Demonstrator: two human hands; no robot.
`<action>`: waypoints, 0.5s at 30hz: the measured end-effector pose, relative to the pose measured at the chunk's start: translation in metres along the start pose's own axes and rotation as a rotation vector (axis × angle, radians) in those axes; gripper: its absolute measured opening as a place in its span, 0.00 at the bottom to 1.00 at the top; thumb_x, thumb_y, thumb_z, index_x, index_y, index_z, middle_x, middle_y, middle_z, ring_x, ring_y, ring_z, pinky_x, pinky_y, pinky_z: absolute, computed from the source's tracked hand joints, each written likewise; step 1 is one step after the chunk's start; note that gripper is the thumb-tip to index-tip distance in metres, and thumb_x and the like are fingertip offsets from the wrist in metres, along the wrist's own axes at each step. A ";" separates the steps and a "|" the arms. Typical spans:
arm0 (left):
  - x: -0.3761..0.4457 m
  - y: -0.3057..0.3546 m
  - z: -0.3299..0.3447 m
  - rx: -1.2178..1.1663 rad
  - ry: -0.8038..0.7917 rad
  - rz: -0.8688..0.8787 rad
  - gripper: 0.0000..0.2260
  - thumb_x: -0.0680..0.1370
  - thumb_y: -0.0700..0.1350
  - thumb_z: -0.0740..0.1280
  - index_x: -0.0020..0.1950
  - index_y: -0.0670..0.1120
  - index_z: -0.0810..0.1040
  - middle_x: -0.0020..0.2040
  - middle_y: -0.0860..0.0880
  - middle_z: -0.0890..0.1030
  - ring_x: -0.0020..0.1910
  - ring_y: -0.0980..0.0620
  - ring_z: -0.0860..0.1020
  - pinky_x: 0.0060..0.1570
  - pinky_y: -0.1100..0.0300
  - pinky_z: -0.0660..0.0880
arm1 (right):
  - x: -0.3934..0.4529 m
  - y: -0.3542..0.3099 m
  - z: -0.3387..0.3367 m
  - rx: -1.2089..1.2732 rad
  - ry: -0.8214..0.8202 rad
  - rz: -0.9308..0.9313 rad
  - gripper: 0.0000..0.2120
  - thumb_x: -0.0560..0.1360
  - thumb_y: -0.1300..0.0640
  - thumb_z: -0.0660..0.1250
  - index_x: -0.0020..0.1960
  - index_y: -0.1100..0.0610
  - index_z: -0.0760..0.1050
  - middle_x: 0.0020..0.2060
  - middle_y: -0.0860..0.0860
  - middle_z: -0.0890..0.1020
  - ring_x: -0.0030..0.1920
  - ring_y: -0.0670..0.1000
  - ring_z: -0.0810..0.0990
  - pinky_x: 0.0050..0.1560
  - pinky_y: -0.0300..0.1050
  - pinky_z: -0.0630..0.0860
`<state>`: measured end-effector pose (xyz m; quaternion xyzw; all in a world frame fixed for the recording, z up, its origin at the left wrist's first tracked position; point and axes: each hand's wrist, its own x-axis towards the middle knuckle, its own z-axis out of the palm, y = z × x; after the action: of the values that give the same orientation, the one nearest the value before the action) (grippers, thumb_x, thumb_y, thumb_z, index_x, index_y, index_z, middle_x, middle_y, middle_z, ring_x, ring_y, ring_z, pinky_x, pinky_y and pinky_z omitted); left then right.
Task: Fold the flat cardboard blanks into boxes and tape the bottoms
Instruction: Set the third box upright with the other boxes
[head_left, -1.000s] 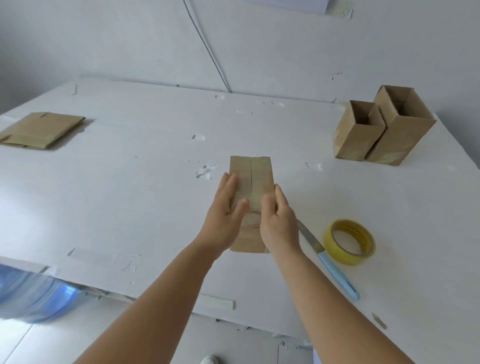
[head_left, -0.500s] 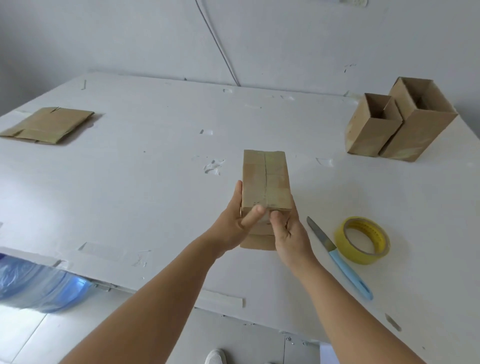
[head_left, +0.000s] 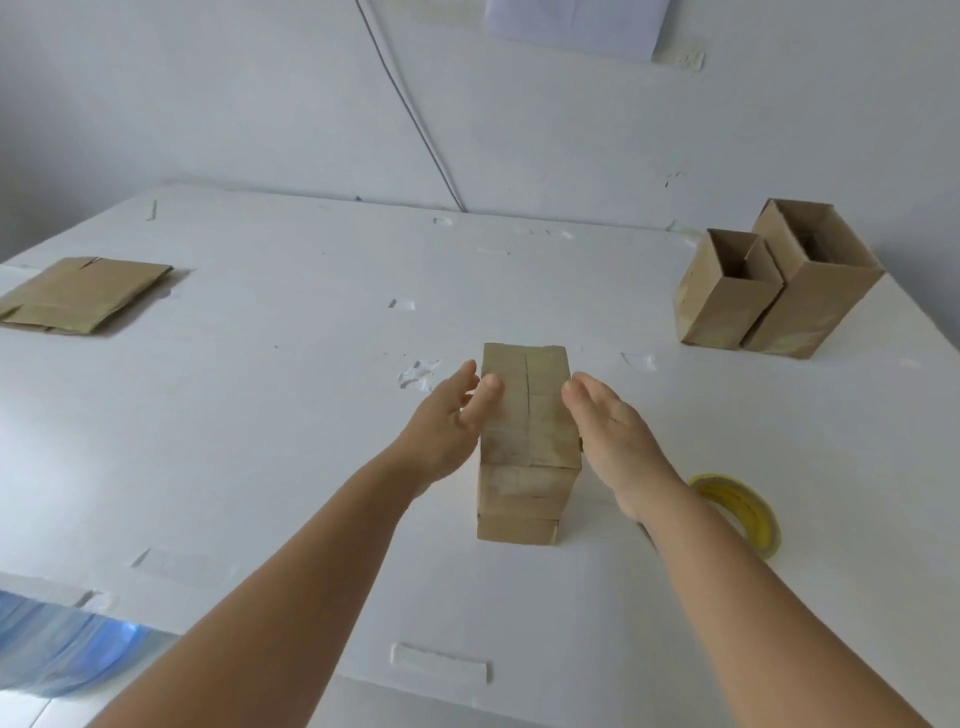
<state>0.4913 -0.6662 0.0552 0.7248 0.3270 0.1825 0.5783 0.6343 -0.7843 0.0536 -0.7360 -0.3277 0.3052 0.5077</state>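
- Box (head_left: 527, 415) stands at table (head_left: 260, 415) centre, flaps-up, seam closed.
- My left hand (head_left: 441, 421) and right hand (head_left: 613, 431) flank it, fingers straight, gripping nothing.
- Step, I judge: taping the bottom. Next needs the tape (head_left: 743, 512), at 4 o'clock.

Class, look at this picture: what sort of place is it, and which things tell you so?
Probably a plain packing workroom: a white table with folded boxes, flat blanks and a tape roll, against bare walls.
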 end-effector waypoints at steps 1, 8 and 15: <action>0.010 0.008 0.002 0.032 0.034 -0.022 0.28 0.78 0.63 0.57 0.68 0.44 0.69 0.62 0.51 0.76 0.61 0.48 0.73 0.60 0.55 0.71 | 0.008 -0.007 0.002 -0.026 -0.009 0.034 0.20 0.77 0.40 0.58 0.62 0.51 0.72 0.54 0.49 0.79 0.55 0.46 0.77 0.61 0.50 0.72; 0.042 0.021 0.000 0.112 0.060 -0.056 0.12 0.76 0.52 0.65 0.59 0.51 0.73 0.59 0.44 0.74 0.51 0.48 0.78 0.41 0.59 0.78 | 0.036 -0.025 0.005 -0.039 0.017 0.063 0.13 0.74 0.50 0.66 0.58 0.47 0.73 0.50 0.43 0.79 0.46 0.45 0.80 0.45 0.43 0.79; 0.036 0.031 0.001 0.004 0.284 0.259 0.13 0.70 0.46 0.74 0.46 0.59 0.73 0.54 0.55 0.71 0.50 0.64 0.75 0.45 0.65 0.75 | 0.029 -0.048 0.015 0.134 0.321 -0.128 0.19 0.68 0.47 0.74 0.53 0.49 0.69 0.50 0.41 0.76 0.48 0.39 0.78 0.42 0.37 0.73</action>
<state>0.5258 -0.6455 0.0809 0.7289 0.3096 0.3554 0.4966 0.6314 -0.7404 0.0911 -0.7173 -0.2677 0.1719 0.6199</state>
